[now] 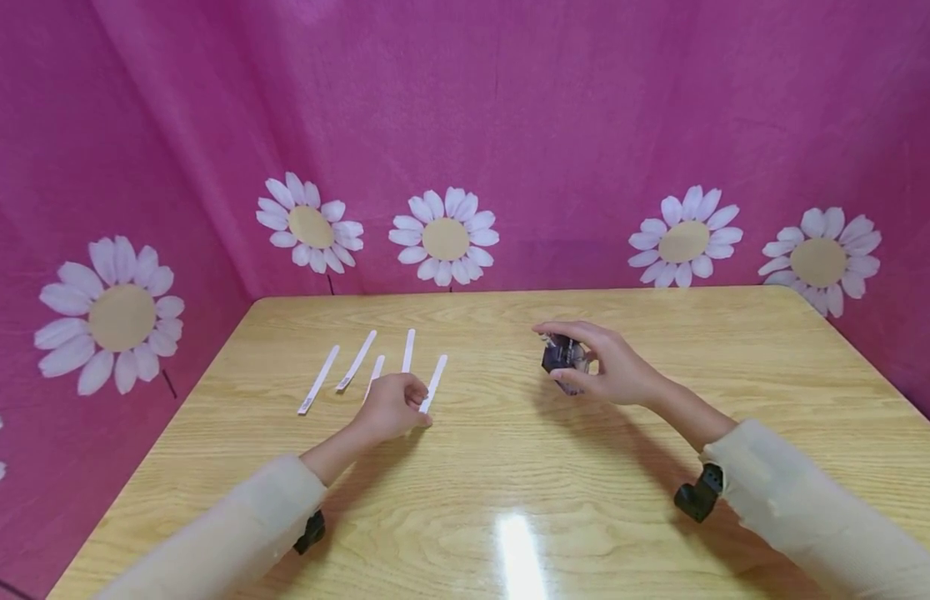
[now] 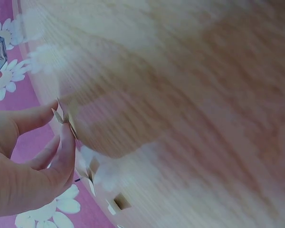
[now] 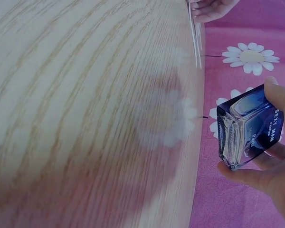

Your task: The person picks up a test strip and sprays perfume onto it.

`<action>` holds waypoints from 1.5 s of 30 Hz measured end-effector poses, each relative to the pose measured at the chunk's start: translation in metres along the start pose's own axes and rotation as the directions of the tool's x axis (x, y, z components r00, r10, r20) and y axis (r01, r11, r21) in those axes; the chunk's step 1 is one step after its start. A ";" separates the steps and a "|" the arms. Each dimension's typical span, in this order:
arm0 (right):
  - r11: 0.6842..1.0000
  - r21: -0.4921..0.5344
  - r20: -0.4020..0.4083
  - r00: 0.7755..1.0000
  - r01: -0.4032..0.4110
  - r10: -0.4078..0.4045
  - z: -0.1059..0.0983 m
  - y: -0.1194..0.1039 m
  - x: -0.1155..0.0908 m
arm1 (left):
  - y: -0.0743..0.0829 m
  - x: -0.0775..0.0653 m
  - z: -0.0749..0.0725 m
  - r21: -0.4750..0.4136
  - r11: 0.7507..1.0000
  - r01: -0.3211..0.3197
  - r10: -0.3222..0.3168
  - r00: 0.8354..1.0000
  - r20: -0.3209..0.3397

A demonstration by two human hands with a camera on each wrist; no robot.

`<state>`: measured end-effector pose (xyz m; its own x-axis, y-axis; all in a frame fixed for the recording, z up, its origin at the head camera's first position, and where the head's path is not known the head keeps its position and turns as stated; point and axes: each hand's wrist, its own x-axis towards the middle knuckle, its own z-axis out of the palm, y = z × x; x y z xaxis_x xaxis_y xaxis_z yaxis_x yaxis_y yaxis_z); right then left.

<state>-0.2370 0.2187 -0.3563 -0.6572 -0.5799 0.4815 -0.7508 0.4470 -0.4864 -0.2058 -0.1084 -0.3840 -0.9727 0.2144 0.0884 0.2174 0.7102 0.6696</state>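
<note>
My right hand [image 1: 611, 367] grips a dark blue glass perfume bottle [image 1: 561, 357] above the table. In the right wrist view, the bottle [image 3: 252, 126] is tilted and reads "SEXY MAN" on its side, with thumb and fingers around its edges. At the left, my left hand [image 1: 392, 408] pinches the near end of a white paper test strip [image 1: 437, 377]. Thumb and fingertip meet on that strip in the left wrist view, where the left hand [image 2: 33, 161] shows from the side. Several more white strips lie beside it, one partly hidden behind the left hand.
The wooden table [image 1: 495, 467] reaches back to a pink curtain [image 1: 555, 150] printed with white daisies. A leftmost strip [image 1: 318, 379] and another strip [image 1: 357, 360] lie farther left. Dark wrist cameras hang below both sleeves.
</note>
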 end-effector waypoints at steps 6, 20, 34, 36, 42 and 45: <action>1.000 -0.001 0.006 1.000 -0.003 0.003 -0.001 -0.001 0.000 | 0.003 0.006 0.002 -0.031 0.999 -0.025 0.027 0.998 0.060; 1.000 -0.022 -0.004 1.000 0.016 -0.016 0.000 0.005 -0.008 | 0.005 0.018 -0.001 -0.043 0.996 -0.079 0.086 0.978 0.191; 0.999 -0.004 -0.011 0.999 0.036 -0.036 -0.002 0.005 -0.014 | 0.008 0.021 -0.001 -0.001 0.994 -0.113 0.110 0.965 0.238; 1.000 0.000 -0.005 1.000 0.026 -0.026 -0.002 0.005 -0.014 | 0.008 0.021 -0.001 0.012 0.995 -0.104 0.098 0.966 0.238; 1.000 -0.006 -0.001 1.000 0.003 -0.003 -0.001 0.005 -0.015 | 0.010 0.020 -0.001 -0.013 0.997 -0.070 0.071 0.964 0.256; 1.000 -0.008 -0.001 1.000 0.000 0.000 -0.001 0.004 -0.015 | 0.010 0.020 -0.001 -0.042 0.998 -0.045 0.055 0.963 0.265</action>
<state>-0.2301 0.2305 -0.3648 -0.6575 -0.5789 0.4823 -0.7511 0.4529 -0.4804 -0.2232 -0.0976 -0.3743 -0.9032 0.4230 -0.0735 0.2576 0.6709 0.6954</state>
